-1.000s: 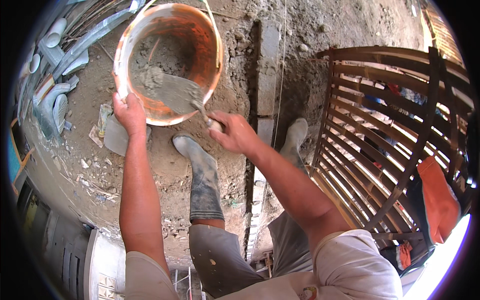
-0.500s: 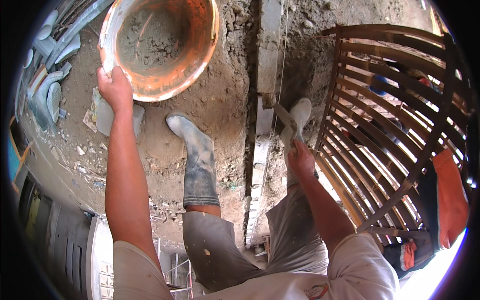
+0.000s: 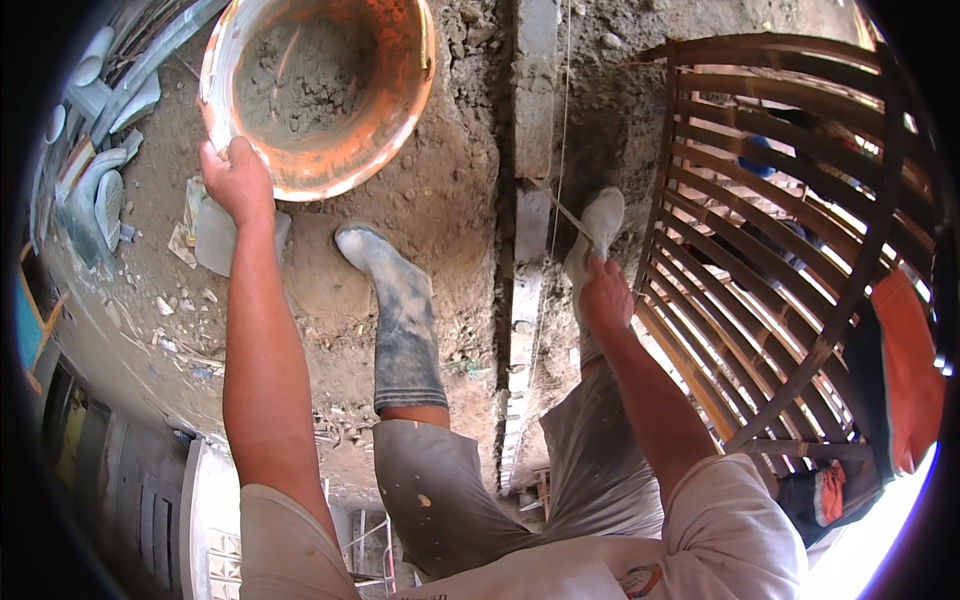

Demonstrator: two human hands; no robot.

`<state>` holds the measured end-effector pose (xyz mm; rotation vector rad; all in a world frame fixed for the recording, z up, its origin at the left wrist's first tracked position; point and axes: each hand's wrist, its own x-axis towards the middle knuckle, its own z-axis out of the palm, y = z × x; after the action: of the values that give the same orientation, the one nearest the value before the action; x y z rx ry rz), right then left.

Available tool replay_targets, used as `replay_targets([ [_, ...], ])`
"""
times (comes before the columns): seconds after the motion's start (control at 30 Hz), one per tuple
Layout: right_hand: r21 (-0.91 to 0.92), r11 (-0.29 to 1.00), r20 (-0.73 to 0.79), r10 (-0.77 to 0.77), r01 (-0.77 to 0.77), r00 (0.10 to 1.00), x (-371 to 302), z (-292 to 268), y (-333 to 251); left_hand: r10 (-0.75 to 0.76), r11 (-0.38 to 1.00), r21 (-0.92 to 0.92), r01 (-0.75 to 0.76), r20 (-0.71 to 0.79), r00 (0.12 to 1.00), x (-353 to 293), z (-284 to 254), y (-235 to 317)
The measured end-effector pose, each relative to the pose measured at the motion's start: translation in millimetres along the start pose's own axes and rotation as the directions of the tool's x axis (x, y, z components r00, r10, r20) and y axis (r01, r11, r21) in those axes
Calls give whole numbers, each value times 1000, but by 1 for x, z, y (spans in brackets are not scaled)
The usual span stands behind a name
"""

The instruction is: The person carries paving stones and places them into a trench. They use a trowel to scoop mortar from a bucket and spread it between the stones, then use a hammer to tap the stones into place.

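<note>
My left hand grips the near-left rim of an orange tub at the upper left. Grey wet mortar lies in the tub's bottom. My right hand is closed round a trowel, whose blade shows nearly edge-on. The trowel's tip reaches the low row of grey blocks, close to a joint between two of them. A taut string runs along the right side of that row.
My boots stand astride the blocks: the left boot on dirt, the right boot beside the string. A slatted bamboo frame rises at right, with people partly visible behind it. Scrap pipes and an old boot lie at far left.
The trowel has turned from showing its blade's face to nearly edge-on, and its tip has shifted slightly up and left. My right hand has moved slightly up. The left hand still grips the tub.
</note>
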<state>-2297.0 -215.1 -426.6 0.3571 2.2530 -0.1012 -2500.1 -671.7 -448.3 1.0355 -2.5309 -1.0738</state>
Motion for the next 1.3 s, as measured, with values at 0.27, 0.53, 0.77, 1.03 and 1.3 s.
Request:
replay_targets([
  [0.27,113,987,134,100,-116,986,-3,5,-17,46,997,66,-43,-37,998,1,1,1],
  [0.53,587,810,-57,69,-23,996,-39,103,-18,1,1000,-29,-1,-11,1000,6,5,-4],
  [0.77,882,289,339,163,-373,927,-58,149,-62,-22,997,-69,21,-15,1000,8,5,-5],
  [1.03,896,309,239,269,-319,933,-30,173,-81,-31,997,-71,30,-21,999,9,6,1],
  [1.3,847,395,253,288,-356,923,-6,173,-93,34,999,-41,-34,-15,999,14,0,-7],
])
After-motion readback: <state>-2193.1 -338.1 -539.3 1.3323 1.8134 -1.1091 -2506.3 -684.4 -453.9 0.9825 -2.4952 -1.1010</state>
